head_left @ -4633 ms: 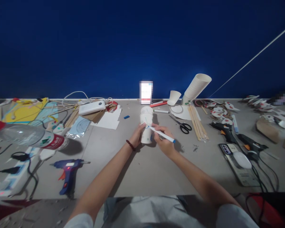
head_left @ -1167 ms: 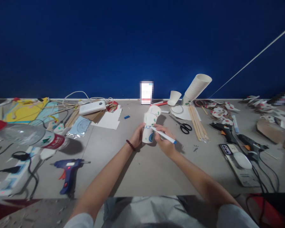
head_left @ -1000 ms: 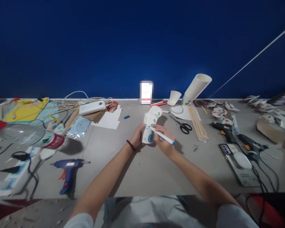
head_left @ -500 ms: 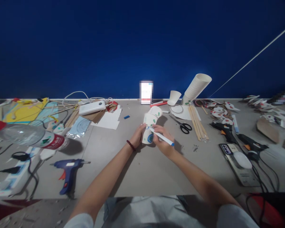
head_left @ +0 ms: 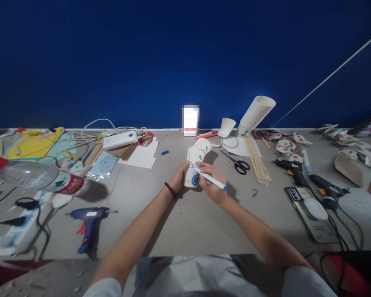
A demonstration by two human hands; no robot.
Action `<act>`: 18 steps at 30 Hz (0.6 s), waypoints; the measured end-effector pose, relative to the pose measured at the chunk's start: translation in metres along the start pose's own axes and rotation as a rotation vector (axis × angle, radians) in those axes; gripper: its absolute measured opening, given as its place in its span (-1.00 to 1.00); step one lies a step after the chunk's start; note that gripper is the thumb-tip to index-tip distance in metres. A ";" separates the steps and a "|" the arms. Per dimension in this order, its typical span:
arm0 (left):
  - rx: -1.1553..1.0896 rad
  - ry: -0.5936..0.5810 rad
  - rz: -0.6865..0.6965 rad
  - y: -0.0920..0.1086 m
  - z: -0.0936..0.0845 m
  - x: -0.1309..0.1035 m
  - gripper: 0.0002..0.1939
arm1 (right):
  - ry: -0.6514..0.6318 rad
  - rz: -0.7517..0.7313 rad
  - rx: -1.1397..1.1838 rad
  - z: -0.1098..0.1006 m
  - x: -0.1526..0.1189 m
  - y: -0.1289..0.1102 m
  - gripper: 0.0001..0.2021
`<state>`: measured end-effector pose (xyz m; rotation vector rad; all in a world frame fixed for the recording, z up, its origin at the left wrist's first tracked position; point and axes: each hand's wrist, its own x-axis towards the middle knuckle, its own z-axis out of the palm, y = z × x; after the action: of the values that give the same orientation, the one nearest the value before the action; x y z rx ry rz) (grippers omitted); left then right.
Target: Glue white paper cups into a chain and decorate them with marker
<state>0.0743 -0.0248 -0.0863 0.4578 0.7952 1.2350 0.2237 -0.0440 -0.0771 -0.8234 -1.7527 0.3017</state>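
Note:
My left hand (head_left: 179, 178) is closed on the left side of several joined paper cups (head_left: 195, 156), white with green prints, which form a bent column over the table. A blue ring pattern shows on the lowest cup. In my right hand (head_left: 214, 183) is a white marker with a blue end (head_left: 215, 181). Its tip meets the lowest cup just under the seam, where a small blue line is visible. The right fingers also rest close against the cup's right side. Part of the cups is hidden behind my fingers.
Black scissors (head_left: 241, 165), wooden sticks (head_left: 257, 160) and stacked paper cups (head_left: 257, 113) lie to the right, with a phone (head_left: 312, 214) and glue guns farther over. On the left are a blue glue gun (head_left: 89, 222), a water bottle (head_left: 49, 177) and a power strip (head_left: 21, 227).
The marker tip has shifted slightly left on the lowest cup, and the blue line near the seam looks longer. The cups and my left hand stay in nearly the same place.

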 end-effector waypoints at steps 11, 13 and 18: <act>0.002 0.002 -0.006 0.003 0.002 -0.002 -0.71 | 0.023 -0.022 -0.003 0.001 0.000 0.000 -0.92; -0.006 -0.002 -0.013 0.005 0.004 -0.003 -0.72 | 0.026 -0.020 0.002 0.000 0.000 -0.001 -0.92; -0.028 0.003 -0.030 0.006 0.007 -0.004 -0.72 | 0.018 -0.003 0.000 -0.001 0.000 -0.002 -0.94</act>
<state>0.0747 -0.0264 -0.0761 0.4199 0.7842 1.2175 0.2240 -0.0458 -0.0759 -0.8212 -1.7372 0.2913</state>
